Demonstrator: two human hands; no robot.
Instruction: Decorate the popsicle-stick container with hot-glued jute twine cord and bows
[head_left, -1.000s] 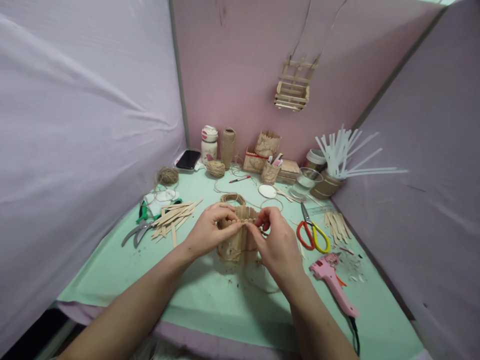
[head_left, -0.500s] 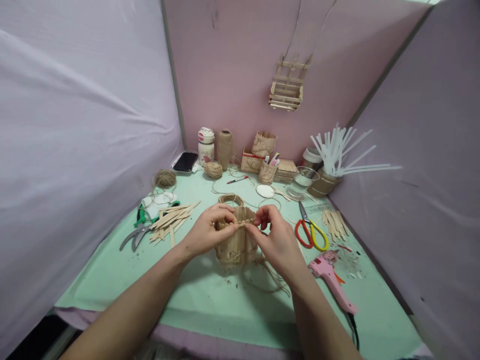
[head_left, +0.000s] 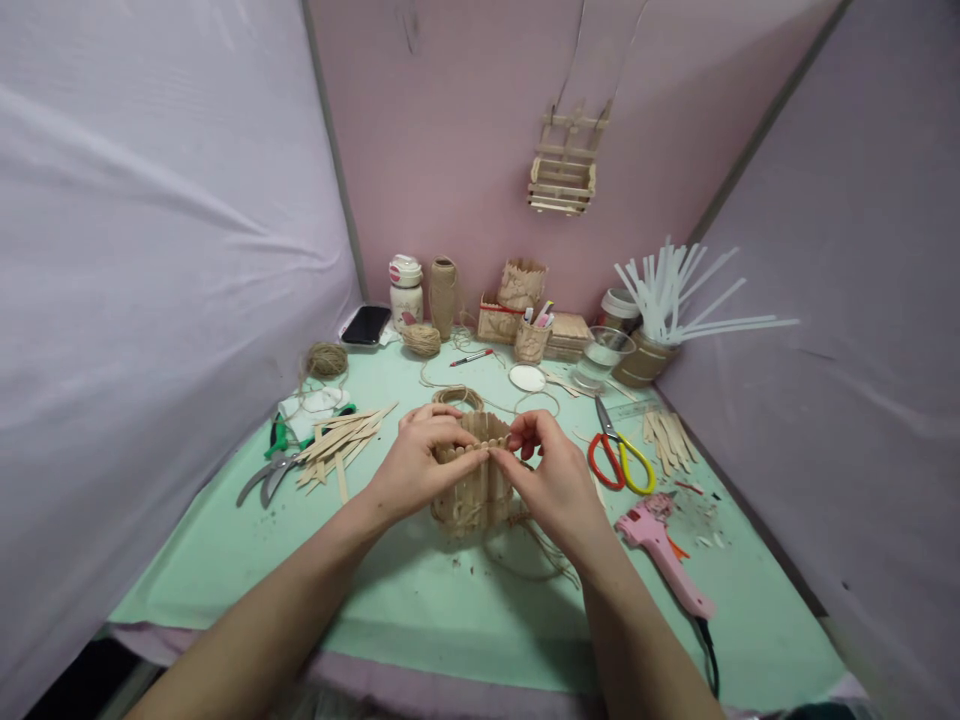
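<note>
A small container of upright wooden sticks (head_left: 472, 495) stands between my hands on the green cloth. My left hand (head_left: 427, 455) lies over its left side, the thumb pressed at the rim near the middle. At the right part of the rim, my right hand (head_left: 547, 475) has thumb and index finger closed together. Something thin, perhaps twine, runs between the fingertips; it is too small to be sure. Loose twine (head_left: 544, 560) trails on the cloth at the container's lower right. A coil of twine (head_left: 459, 399) lies just behind it.
Pruning shears (head_left: 276, 475) and flat sticks (head_left: 349, 440) lie left. On the right are scissors (head_left: 619, 460), a pink glue gun (head_left: 667, 560) and more sticks (head_left: 670, 440). A glass bowl (head_left: 600, 360) and a pen holder (head_left: 532, 340) stand behind. A wooden rack (head_left: 564, 175) hangs above.
My left thumb has slid slightly right along the rim, closer to my right thumb. The surroundings appear shifted slightly left as the view moves.
</note>
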